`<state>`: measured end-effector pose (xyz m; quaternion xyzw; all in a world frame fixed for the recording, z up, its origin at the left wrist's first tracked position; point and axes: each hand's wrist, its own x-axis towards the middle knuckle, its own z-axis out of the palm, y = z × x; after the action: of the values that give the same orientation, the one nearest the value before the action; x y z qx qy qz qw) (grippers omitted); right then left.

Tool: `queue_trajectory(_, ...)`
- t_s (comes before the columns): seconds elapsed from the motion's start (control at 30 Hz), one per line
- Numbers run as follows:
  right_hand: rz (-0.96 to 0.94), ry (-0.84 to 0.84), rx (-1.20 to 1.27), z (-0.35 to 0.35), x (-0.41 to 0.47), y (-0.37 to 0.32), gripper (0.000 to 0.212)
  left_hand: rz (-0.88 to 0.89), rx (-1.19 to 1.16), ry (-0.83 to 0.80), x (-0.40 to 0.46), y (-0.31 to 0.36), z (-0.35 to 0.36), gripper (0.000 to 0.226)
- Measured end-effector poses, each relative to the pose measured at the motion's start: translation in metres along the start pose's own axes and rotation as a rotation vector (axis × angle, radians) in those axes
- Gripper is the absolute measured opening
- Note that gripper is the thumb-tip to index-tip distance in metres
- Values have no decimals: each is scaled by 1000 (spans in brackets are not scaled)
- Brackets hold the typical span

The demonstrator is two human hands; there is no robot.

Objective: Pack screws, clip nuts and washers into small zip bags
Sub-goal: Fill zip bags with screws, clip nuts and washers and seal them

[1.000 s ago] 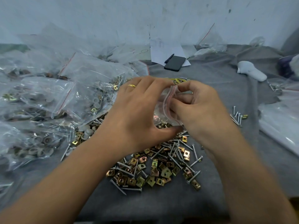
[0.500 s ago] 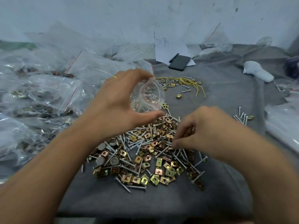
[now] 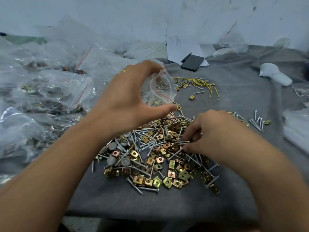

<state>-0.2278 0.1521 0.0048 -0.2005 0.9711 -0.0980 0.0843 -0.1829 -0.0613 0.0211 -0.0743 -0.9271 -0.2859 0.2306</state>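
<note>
A scuffed, pale blue-white wall (image 3: 117, 14) ran behind the table (image 3: 234, 84), which was covered in grey cloth; white paper sheets (image 3: 180, 47) leaned at twelve o'clock.

**Bag held open above the hardware pile**

The left hand (image 3: 127, 104) pinches a small zip bag (image 3: 158, 88) open above a pile of screws and clip nuts (image 3: 160, 153) on grey cloth (image 3: 234, 91). The right hand (image 3: 212, 133) pinches screws in the pile. Filled bags (image 3: 55, 91) lie left.

No text, label, brand or number can be read anywhere; the faint pen marks on the white paper (image 3: 182, 47) are illegible.
</note>
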Motion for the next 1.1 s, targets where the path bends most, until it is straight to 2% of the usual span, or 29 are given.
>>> queue_trajectory(0.13,14,4,5,3,2,3,18,-8,13,-9,-1,1,1,79)
queue_trajectory(0.3,-89,9,26,6,4,13,23,0,23,-19,0,1,1,80)
queue_trajectory(0.43,-156,-2,83,3,2,25,18,14,28,-32,0,-3,2,81)
queue_trajectory(0.5,-170,40,269,-3,-1,34,12,23,14,-52,0,-5,2,83)
queue_trajectory(0.6,-239,64,719,-12,-8,39,10,44,-9,-98,-2,-7,4,86)
queue_trajectory(0.73,-309,83,958,-17,-11,34,14,85,25,-167,-2,-2,11,87)
queue_trajectory(1.0,-202,36,893,-13,-10,27,13,126,50,-242,-3,4,18,89)
queue_trajectory(1.1,-150,52,724,-13,-11,22,13,134,73,-258,-1,5,19,90)
